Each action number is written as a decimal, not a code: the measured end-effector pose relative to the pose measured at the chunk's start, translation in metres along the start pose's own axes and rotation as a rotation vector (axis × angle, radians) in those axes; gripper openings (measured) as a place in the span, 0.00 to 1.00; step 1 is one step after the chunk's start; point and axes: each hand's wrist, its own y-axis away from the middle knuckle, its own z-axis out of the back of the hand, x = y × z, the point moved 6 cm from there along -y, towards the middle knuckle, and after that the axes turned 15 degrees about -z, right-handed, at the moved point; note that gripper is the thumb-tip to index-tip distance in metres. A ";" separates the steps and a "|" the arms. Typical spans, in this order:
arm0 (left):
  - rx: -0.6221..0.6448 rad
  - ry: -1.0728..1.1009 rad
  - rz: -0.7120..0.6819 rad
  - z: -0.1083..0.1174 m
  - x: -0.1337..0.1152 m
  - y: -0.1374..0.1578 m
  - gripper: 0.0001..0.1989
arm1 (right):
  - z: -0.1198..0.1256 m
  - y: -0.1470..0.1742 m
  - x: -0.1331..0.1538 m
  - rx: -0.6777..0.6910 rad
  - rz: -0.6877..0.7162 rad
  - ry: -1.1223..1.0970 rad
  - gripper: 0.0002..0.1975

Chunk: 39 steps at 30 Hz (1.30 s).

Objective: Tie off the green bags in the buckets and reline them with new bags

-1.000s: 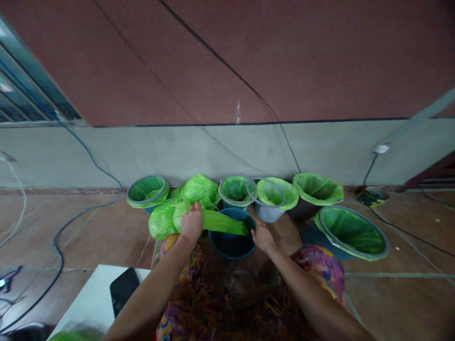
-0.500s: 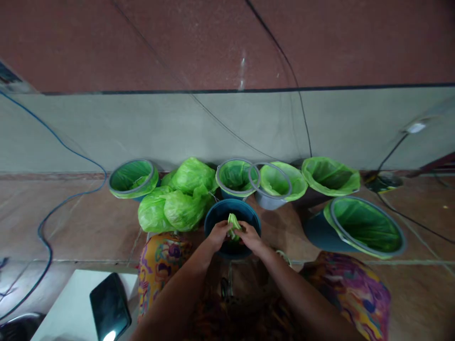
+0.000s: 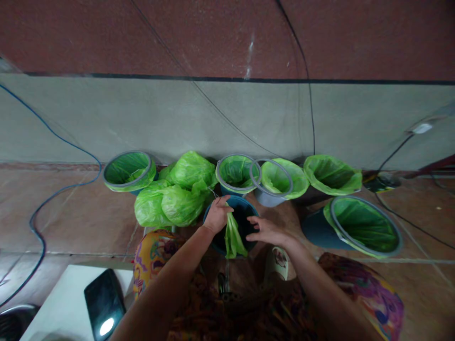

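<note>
A dark blue bin (image 3: 237, 201) stands on the floor between my knees, with no liner showing over its rim. Over its left side, my left hand (image 3: 217, 215) grips the top of a green plastic bag (image 3: 233, 237). The bag hangs gathered and narrow, fanning out a little toward its lower end across the bin's mouth. To the right of the bag is my right hand (image 3: 265, 229), fingers spread and apart from the bag, over the bin's right rim.
Tied green bags (image 3: 185, 203) are heaped left of the bin. Several lined bins stand along the wall, among them a left one (image 3: 130, 171) and a tilted one (image 3: 322, 229) at right. A phone (image 3: 104, 303) lies on a white surface (image 3: 64, 303). A blue cable (image 3: 39, 215) crosses the floor.
Both hands held the bunched bag before; now my right hand has let go and moved right. The bag hangs longer from my left hand. The view has shifted slightly.
</note>
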 end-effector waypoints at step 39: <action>-0.075 -0.264 0.651 0.012 0.022 0.050 0.35 | -0.014 -0.025 0.043 -0.417 -0.045 0.302 0.10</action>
